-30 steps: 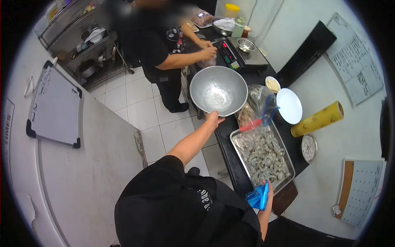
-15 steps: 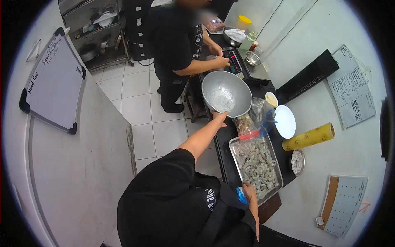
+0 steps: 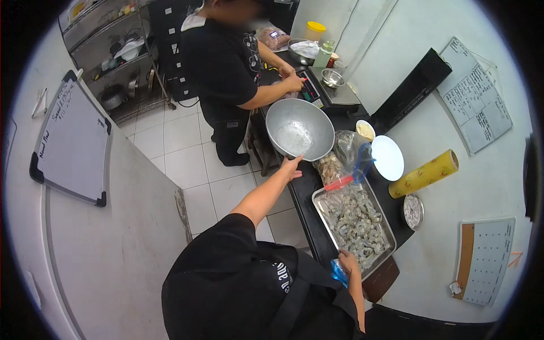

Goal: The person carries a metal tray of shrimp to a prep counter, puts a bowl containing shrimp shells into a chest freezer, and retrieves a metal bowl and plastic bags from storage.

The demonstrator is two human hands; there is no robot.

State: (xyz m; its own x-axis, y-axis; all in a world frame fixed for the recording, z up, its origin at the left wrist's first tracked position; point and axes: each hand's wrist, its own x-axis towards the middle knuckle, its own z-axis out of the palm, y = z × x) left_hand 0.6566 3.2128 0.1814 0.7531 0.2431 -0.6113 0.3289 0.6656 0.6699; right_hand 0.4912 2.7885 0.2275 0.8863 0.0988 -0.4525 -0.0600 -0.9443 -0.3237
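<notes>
My left hand grips the near rim of a large grey metal bowl, thumb on the inside. The bowl is tilted toward me and looks empty apart from a wet shine at the bottom. Down by the near left corner of a metal tray, my right hand is closed beside a crinkled blue plastic bag, which it seems to hold. Peeled raw shrimp are spread across the tray. A clear bag of shellfish-like pieces with a red strip lies at the tray's far end.
A co-worker stands at the far end of the black table, hands by a digital scale. Along the wall are a white plate, a yellow roll of wrap and a small metal bowl.
The view has shifted slightly. My left hand still holds the bowl's rim, and my right hand stays by the tray's near corner with the blue bag.
</notes>
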